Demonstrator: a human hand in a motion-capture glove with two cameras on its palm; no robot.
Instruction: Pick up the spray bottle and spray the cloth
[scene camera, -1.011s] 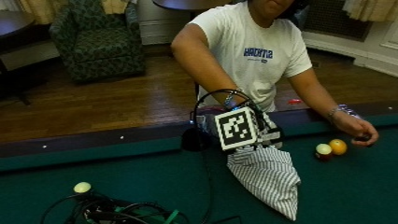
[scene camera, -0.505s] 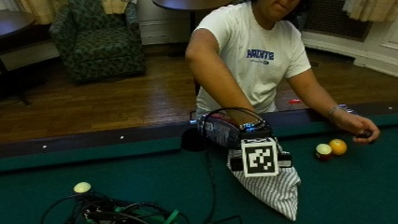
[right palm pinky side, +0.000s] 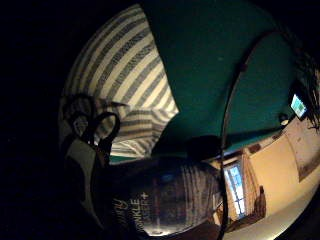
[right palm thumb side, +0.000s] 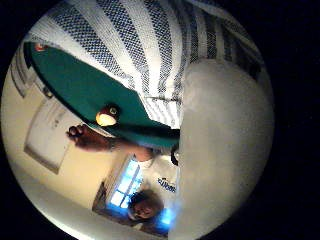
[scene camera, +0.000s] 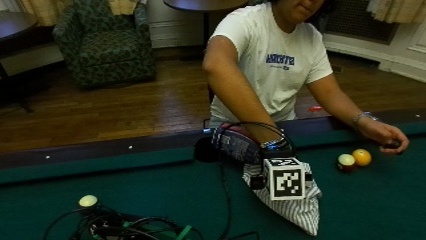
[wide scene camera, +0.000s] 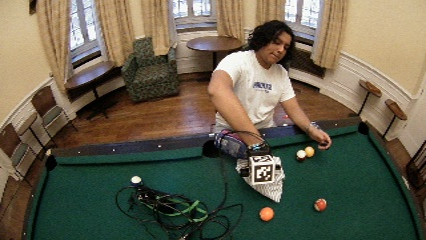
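Green felt of the pool table (scene camera: 153, 185) was seen under a blue-and-white striped cloth (scene camera: 296, 212), which lay near the rail in front of the person. The gloved right hand (scene camera: 266, 150) was held low over the cloth's near end, and the dark, rounded spray bottle with a printed label (scene camera: 236, 142) was gripped in it, lying tilted sideways just above the felt beside the rail. Fingers were curled round the bottle's body, though the trigger could not be made out. In the little-finger palm view the labelled bottle (right palm pinky side: 165, 200) filled the foreground, with the striped cloth (right palm pinky side: 125, 85) spread beyond it. Compared with a second earlier, the hand had been brought lower and further out over the cloth, and the forearm was stretched further forward. The cloth had stayed where it lay. The bare left hand (scene camera: 389, 140) rested near a yellow ball (scene camera: 362, 157) and a white-and-maroon ball (scene camera: 346, 161), as before.
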